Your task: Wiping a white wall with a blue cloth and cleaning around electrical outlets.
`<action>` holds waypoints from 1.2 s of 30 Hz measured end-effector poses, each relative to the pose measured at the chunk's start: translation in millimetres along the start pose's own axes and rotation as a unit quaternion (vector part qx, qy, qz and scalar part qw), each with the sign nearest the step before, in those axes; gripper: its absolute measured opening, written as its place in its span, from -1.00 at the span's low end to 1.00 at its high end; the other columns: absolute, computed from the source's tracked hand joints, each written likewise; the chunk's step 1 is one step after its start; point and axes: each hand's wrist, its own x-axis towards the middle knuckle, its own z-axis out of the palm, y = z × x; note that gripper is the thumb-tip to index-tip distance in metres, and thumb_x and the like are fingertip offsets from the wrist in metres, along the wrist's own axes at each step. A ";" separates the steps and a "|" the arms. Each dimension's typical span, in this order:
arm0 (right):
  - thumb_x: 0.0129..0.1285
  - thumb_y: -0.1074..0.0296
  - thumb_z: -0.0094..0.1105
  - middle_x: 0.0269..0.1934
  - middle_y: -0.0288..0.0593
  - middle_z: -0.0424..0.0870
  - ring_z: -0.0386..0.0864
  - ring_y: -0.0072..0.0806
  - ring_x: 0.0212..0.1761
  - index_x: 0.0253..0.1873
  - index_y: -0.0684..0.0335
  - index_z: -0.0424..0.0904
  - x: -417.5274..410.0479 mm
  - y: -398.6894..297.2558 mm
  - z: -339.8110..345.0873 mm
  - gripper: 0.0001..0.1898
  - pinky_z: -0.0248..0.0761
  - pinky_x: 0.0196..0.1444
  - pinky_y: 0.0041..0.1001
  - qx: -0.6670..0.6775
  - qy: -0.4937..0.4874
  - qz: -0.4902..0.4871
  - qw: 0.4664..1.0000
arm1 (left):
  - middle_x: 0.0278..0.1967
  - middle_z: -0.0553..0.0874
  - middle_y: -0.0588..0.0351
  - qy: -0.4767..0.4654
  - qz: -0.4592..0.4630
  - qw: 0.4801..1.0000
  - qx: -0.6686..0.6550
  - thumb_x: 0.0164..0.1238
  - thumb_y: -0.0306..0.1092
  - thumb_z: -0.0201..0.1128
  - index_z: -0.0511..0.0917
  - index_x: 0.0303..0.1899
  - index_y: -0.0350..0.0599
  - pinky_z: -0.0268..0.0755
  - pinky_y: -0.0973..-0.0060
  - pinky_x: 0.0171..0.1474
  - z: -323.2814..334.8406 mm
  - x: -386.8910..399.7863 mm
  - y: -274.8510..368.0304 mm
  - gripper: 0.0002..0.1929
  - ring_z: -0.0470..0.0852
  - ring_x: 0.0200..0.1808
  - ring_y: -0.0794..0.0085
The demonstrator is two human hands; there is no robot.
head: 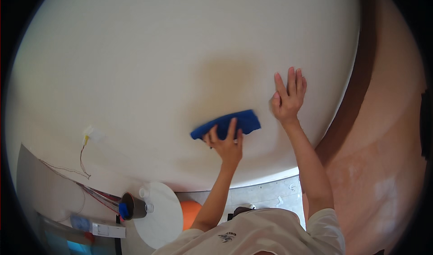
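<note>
A large pale wall (142, 69) curves across the fisheye view in front of me. Spread over a folded blue cloth (248, 119), my left hand (226, 146) presses it against this surface. The cloth lies wider than the hand, its right end sticking out past the fingers. Just above the cloth is a yellowish-brown patch (225, 77) on the wall, which could be a stain or a shadow. To the right, my right hand (289, 101) rests on the wall with its fingers apart and holds nothing.
A yellow-ended wire (85, 140) hangs from the wall at left. Below stand a round white table (157, 217) and a dark bin-like container (137, 207) with something blue in it. An orange object (190, 214) is by the table. A brown strip (363, 65) borders an orange-pink wall (382, 130) at right.
</note>
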 end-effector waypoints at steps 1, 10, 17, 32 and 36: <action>0.22 0.33 -0.06 0.46 0.04 0.40 0.24 -0.01 0.54 0.26 0.02 0.67 0.4 -1.0 0.0 -0.49 0.10 0.44 -0.01 0.005 -0.002 -0.002 1.000 | 0.37 0.10 -0.33 0.032 -0.044 0.999 0.005 0.36 -0.23 0.30 0.51 0.34 0.03 -0.10 -0.16 0.40 -4.5 5.2 -10.7 -0.48 0.06 0.34 -0.24; 0.21 0.33 -0.05 0.45 0.01 0.41 0.26 -0.03 0.53 0.25 0.00 0.67 5.7 -3.3 1.1 -0.49 0.10 0.45 -0.03 0.024 0.000 0.001 1.000 | 0.40 0.09 -0.33 0.061 -0.069 0.996 0.004 0.11 -0.22 0.44 0.54 0.35 0.12 -0.09 -0.21 0.40 10.7 -11.2 -10.2 -0.33 0.00 0.40 -0.27; 0.21 0.32 -0.06 0.44 0.01 0.42 0.26 -0.03 0.53 0.23 0.00 0.69 2.0 3.3 -5.2 -0.50 0.10 0.46 -0.05 0.019 -0.001 0.006 1.000 | 0.38 0.11 -0.34 -0.036 0.063 0.997 -0.030 0.22 -0.33 0.36 0.63 0.25 0.26 -0.17 -0.23 0.42 17.0 -36.8 8.3 -0.49 -0.03 0.41 -0.21; 0.25 0.32 -0.08 0.40 0.08 0.47 0.31 0.03 0.50 0.22 0.08 0.69 -4.1 -2.0 -6.8 -0.52 0.04 0.50 -0.06 0.025 0.001 0.000 1.000 | 0.31 0.23 -0.30 -0.014 0.020 0.999 -0.033 0.10 -0.30 0.46 0.71 0.15 0.31 -0.05 -0.16 0.39 21.6 -53.3 22.4 -0.51 0.14 0.33 -0.12; 0.30 0.31 -0.10 0.40 0.06 0.48 0.30 0.02 0.51 0.22 0.07 0.69 -5.3 1.9 -6.2 -0.53 0.05 0.49 -0.06 0.035 0.009 0.000 0.999 | 0.21 0.27 -0.22 0.029 -0.039 0.998 -0.034 0.11 -0.38 0.45 0.69 0.09 0.15 0.07 -0.09 0.33 13.8 -58.3 -21.4 -0.57 0.20 0.28 -0.09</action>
